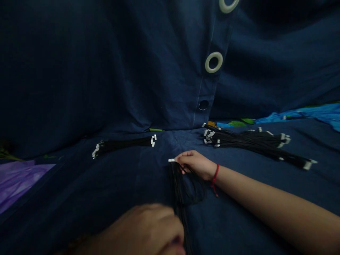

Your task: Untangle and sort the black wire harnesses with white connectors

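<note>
My right hand [193,164], with a red string at the wrist, pinches the top of a bundle of thin black cables [178,187] near their small white connectors [171,160]. Some of the cables loop out beneath that hand, and the rest run down toward the bottom edge. Blurred in the lower foreground, my left hand [148,230] is curled closed beside the lower part of the cables. Its fingertips are partly hidden, so what it grips cannot be made out.
A tied-looking black cable bundle [127,143] lies at the left on dark blue cloth [106,191]. A larger pile of cables [247,140] is at the right. Purple plastic [21,177] and blue plastic [316,112] lie at the sides. A blue curtain [148,63] hangs behind.
</note>
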Demonstrator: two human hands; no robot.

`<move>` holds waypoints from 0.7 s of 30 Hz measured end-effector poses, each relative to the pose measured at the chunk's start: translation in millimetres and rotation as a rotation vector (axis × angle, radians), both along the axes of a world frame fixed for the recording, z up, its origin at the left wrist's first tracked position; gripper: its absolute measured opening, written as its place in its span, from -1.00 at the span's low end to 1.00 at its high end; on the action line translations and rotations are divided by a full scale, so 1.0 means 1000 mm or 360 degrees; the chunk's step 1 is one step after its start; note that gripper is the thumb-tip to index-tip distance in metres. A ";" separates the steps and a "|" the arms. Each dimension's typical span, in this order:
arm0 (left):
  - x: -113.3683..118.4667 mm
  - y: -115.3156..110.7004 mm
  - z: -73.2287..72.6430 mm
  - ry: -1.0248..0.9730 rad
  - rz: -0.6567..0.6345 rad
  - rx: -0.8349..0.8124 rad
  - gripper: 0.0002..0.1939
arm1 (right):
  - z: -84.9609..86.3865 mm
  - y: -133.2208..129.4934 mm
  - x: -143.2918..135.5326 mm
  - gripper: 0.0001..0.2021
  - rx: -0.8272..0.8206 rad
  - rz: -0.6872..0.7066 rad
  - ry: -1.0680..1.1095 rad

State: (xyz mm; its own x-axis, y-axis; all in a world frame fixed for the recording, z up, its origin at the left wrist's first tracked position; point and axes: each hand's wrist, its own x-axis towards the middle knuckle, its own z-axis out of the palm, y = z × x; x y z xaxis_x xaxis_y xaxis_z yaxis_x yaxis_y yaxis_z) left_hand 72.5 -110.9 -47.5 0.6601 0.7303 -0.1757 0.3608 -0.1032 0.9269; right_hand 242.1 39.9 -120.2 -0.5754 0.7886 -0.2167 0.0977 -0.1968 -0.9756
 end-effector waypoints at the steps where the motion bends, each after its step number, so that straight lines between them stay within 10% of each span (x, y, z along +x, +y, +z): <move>1: 0.006 0.009 -0.001 0.0080 0.0051 0.0084 -0.81 | -0.001 0.001 -0.001 -0.77 0.0008 0.0002 0.0005; 7: 0.046 0.030 -0.020 0.1128 -0.0040 0.1134 -0.93 | -0.004 0.000 0.002 -0.79 0.0072 0.0015 0.0026; 15: 0.007 0.062 -0.003 0.0722 0.0089 0.1554 -0.90 | -0.003 -0.016 0.006 -0.83 0.0105 0.0201 0.0016; 21: -0.003 0.084 -0.031 0.0809 0.0001 0.1400 -0.60 | -0.002 -0.028 0.004 -0.84 0.0152 0.0273 -0.0027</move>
State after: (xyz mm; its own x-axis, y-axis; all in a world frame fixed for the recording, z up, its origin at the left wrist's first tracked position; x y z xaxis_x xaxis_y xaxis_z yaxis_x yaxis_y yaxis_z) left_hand 69.1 -27.2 -78.8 0.6567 0.7360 0.1645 0.6913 -0.6747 0.2587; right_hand 246.6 12.1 -122.0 -0.7003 0.6965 -0.1562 0.1382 -0.0824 -0.9870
